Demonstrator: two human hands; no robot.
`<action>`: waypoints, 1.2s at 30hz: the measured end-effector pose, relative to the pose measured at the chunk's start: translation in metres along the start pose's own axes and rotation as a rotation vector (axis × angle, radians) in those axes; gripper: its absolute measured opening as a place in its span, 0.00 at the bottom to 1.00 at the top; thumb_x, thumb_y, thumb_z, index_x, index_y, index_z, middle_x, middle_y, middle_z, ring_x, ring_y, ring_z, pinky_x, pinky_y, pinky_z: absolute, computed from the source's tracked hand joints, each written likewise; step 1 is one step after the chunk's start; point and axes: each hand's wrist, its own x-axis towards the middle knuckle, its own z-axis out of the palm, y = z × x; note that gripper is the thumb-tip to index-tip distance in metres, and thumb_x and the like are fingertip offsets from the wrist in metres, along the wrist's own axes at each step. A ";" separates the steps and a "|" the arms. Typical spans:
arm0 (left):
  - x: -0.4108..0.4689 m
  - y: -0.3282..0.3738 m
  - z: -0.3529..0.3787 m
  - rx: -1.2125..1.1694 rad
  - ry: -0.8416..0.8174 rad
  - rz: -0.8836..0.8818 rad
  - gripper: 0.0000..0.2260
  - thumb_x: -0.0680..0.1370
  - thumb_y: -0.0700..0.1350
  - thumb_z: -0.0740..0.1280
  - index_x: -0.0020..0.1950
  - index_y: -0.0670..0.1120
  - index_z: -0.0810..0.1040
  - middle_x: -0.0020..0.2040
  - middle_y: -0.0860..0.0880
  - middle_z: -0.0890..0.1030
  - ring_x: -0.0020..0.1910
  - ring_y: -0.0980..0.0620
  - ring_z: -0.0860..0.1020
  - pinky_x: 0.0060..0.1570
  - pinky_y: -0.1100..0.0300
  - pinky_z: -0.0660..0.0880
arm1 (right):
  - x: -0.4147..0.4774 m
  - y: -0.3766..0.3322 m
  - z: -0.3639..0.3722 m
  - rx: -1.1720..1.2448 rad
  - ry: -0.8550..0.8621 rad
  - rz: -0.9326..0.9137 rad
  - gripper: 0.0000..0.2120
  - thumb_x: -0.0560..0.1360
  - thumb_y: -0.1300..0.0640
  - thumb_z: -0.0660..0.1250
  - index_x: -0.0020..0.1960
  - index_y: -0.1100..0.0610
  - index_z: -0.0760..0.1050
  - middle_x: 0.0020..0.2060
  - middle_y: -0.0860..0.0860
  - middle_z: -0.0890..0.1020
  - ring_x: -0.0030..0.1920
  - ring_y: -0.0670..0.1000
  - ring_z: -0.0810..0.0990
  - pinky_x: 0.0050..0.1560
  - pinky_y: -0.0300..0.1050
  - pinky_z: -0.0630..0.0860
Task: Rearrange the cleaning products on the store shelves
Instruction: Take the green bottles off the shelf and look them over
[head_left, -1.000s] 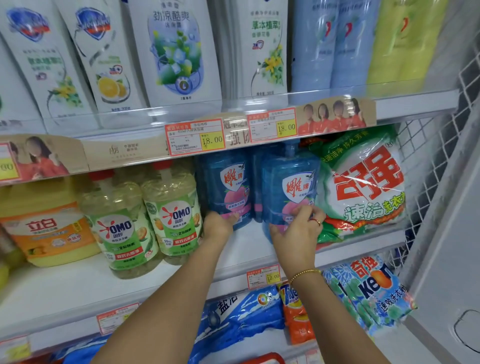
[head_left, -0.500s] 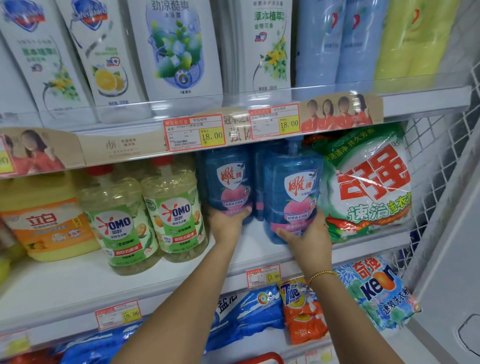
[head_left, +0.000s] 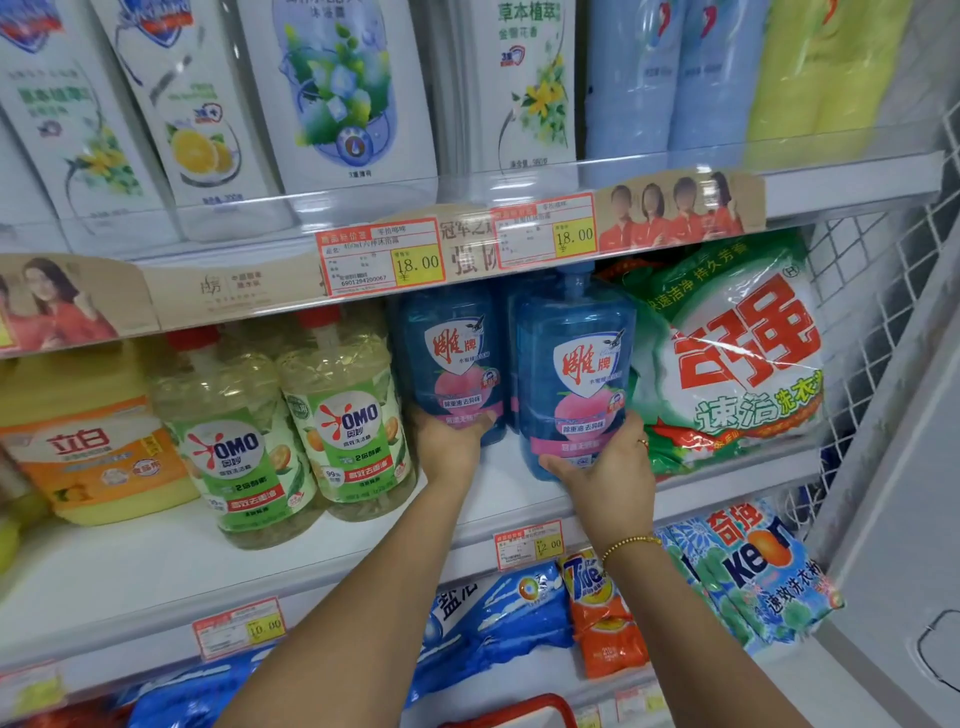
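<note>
Two blue detergent bottles with pink peach labels stand on the middle shelf (head_left: 156, 566). My left hand (head_left: 449, 447) grips the base of the left blue bottle (head_left: 452, 358), which sits further back. My right hand (head_left: 602, 467) cups the bottom of the right blue bottle (head_left: 574, 374), thumb across its front and fingers round its right side; this bottle is nearer the shelf's front edge, and whether its base rests on the shelf is hidden by my hand. A third blue bottle shows partly between them.
Two OMO bottles (head_left: 343, 421) and a yellow jug (head_left: 88, 431) stand to the left. A big green-white powder bag (head_left: 727, 358) leans right of the blue bottles. White pouches fill the upper shelf. Detergent bags (head_left: 763, 566) lie below. A wire mesh side panel (head_left: 883, 312) closes the right.
My right hand slid from the front of the right bottle down under its base. My left hand settled round the left bottle's base. The right bottle came slightly forward.
</note>
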 end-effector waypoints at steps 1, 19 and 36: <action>0.000 0.000 0.000 0.016 -0.001 -0.002 0.38 0.67 0.47 0.79 0.70 0.39 0.63 0.68 0.41 0.73 0.66 0.42 0.72 0.61 0.57 0.68 | 0.000 -0.001 0.000 0.013 -0.010 0.004 0.46 0.59 0.52 0.81 0.68 0.62 0.60 0.61 0.59 0.74 0.60 0.60 0.75 0.57 0.51 0.75; -0.049 -0.015 -0.171 0.277 -0.049 0.153 0.22 0.74 0.43 0.71 0.67 0.43 0.69 0.60 0.46 0.79 0.60 0.45 0.77 0.59 0.55 0.73 | -0.046 -0.105 0.003 0.070 -0.559 -0.103 0.18 0.72 0.53 0.72 0.59 0.58 0.75 0.53 0.53 0.80 0.55 0.52 0.78 0.49 0.39 0.70; -0.015 -0.007 -0.157 0.202 -0.367 0.090 0.31 0.68 0.48 0.78 0.67 0.44 0.70 0.60 0.48 0.79 0.57 0.49 0.78 0.59 0.54 0.75 | -0.052 -0.094 0.086 0.634 -0.643 0.189 0.24 0.74 0.63 0.64 0.69 0.51 0.66 0.59 0.50 0.78 0.59 0.51 0.77 0.62 0.50 0.74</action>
